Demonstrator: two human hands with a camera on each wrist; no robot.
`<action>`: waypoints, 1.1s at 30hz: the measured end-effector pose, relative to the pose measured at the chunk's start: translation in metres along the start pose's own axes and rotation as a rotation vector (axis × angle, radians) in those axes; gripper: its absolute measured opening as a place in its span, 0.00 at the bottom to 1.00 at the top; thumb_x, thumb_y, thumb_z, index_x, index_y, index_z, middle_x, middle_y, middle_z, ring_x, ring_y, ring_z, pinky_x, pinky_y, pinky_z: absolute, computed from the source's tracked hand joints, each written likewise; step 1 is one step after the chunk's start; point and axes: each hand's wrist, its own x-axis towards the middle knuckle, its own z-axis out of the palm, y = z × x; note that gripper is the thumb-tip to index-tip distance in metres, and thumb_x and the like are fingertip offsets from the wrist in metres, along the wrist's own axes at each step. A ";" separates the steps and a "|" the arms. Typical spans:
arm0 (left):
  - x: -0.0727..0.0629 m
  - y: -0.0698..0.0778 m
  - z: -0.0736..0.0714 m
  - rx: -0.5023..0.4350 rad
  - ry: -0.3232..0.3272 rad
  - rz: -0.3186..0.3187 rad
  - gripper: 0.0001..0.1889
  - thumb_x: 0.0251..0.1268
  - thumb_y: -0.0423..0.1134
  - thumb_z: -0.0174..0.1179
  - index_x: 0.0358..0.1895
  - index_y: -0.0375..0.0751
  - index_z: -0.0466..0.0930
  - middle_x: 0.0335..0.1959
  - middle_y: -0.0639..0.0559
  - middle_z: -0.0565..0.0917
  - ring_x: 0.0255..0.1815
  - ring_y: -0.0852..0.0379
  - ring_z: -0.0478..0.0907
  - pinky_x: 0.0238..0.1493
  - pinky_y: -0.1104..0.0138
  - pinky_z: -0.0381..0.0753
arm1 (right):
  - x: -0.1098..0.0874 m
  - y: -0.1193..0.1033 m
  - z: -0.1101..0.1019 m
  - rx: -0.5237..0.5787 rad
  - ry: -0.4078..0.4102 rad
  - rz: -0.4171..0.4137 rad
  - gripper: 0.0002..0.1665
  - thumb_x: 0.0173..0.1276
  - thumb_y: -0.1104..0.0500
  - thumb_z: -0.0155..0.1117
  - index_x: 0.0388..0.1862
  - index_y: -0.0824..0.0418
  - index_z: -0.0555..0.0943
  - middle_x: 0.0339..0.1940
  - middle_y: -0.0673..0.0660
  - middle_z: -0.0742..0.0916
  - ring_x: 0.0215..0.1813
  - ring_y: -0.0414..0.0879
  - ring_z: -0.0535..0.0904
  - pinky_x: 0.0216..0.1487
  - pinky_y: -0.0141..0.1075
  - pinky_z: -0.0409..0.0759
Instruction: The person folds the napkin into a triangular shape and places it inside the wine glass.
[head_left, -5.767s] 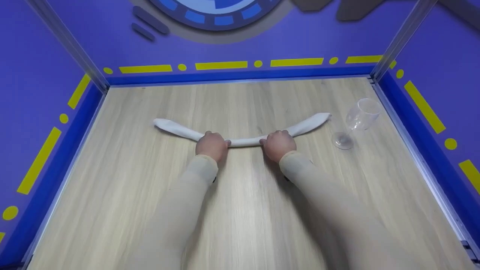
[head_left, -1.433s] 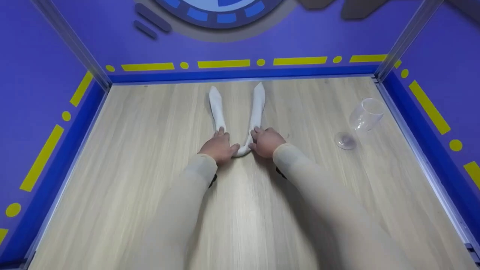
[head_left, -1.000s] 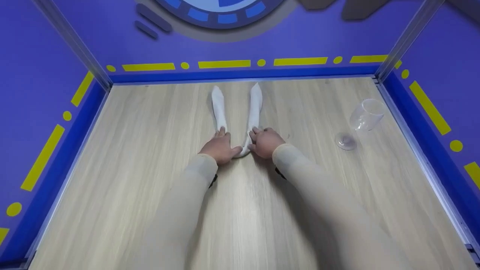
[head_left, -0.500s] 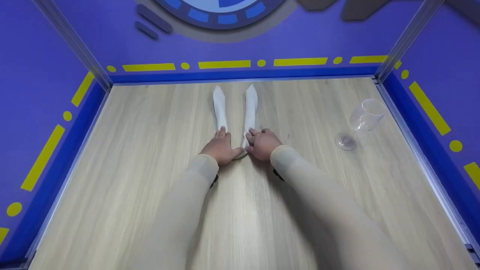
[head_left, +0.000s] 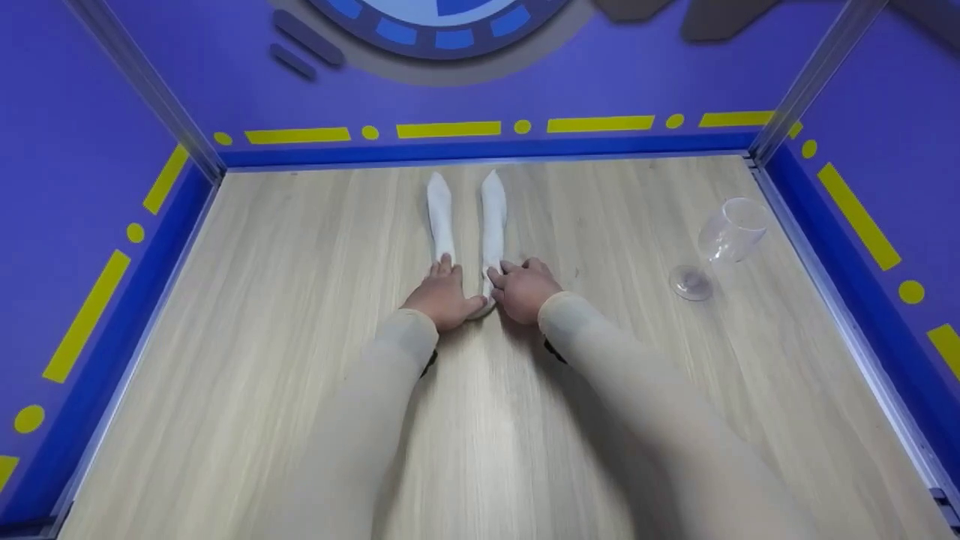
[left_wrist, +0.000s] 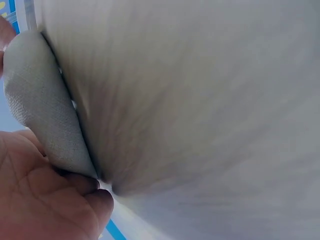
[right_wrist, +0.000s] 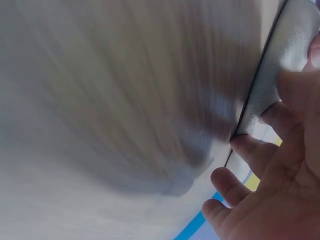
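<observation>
A rolled white cloth napkin lies bent in a narrow U on the table, both pointed ends towards the back wall. My left hand holds its left leg near the bend, the thumb reaching across to the bottom of the U. On the other leg, my right hand grips the cloth with thumb and fingers. Woven fabric of the napkin shows beside the curled fingers in the left wrist view. In the right wrist view the fingers of the right hand are spread along the roll. Both hands partly cover the bend.
A clear wine glass stands to the right on the wooden table. Blue-purple panels with yellow marks enclose the back and both sides.
The napkin was first a wide shallow curve, then a U. Over the last second the right hand has shifted slightly left, bringing the right leg closer to the left one. The left hand stays nearly still.
</observation>
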 end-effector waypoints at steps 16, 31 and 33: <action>-0.001 0.003 0.001 -0.057 -0.001 0.002 0.53 0.68 0.64 0.53 0.86 0.35 0.43 0.88 0.34 0.38 0.89 0.36 0.37 0.88 0.51 0.43 | 0.010 -0.002 0.005 0.146 0.055 0.070 0.34 0.84 0.47 0.54 0.83 0.56 0.66 0.76 0.61 0.79 0.82 0.66 0.64 0.86 0.56 0.54; -0.003 0.006 0.003 -0.061 0.010 0.005 0.51 0.71 0.65 0.48 0.87 0.39 0.42 0.88 0.36 0.38 0.89 0.37 0.37 0.88 0.51 0.45 | 0.007 -0.003 0.002 0.093 0.012 0.056 0.32 0.86 0.49 0.48 0.85 0.50 0.63 0.85 0.58 0.67 0.85 0.71 0.55 0.85 0.64 0.49; -0.003 0.007 0.003 -0.067 0.011 0.007 0.49 0.72 0.64 0.46 0.87 0.41 0.43 0.88 0.37 0.38 0.89 0.37 0.36 0.88 0.50 0.45 | 0.006 -0.004 0.001 0.090 -0.005 0.068 0.32 0.87 0.48 0.46 0.86 0.48 0.61 0.87 0.59 0.63 0.85 0.72 0.52 0.84 0.64 0.48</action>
